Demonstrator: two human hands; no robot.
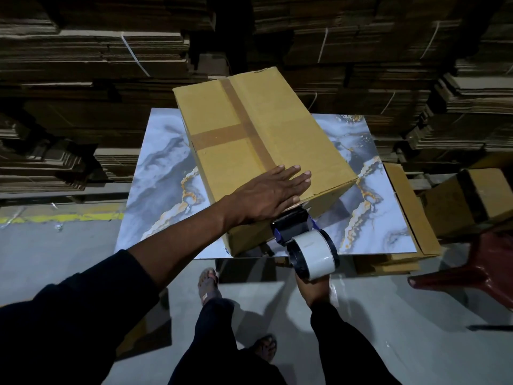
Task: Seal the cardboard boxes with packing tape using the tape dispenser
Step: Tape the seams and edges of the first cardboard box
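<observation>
A yellow-brown cardboard box [277, 140] lies at an angle on the marble-patterned table [155, 173]. Brown tape runs along its top seam, and a shorter strip crosses it. My left hand [269, 195] presses flat on the box top near its near end, fingers straight. The tape dispenser [299, 232], black and blue with a white tape roll [315, 254], sits against the near end face of the box, just below my left hand. My right hand [312, 287] grips the dispenser from underneath and is mostly hidden by the roll.
Another taped box [472, 198] stands at the right beside flattened cardboard [410, 218] leaning on the table's edge. A red plastic seat [488, 270] is at the near right. Tall stacks of flat cardboard [97, 65] fill the background. My feet are under the table's front edge.
</observation>
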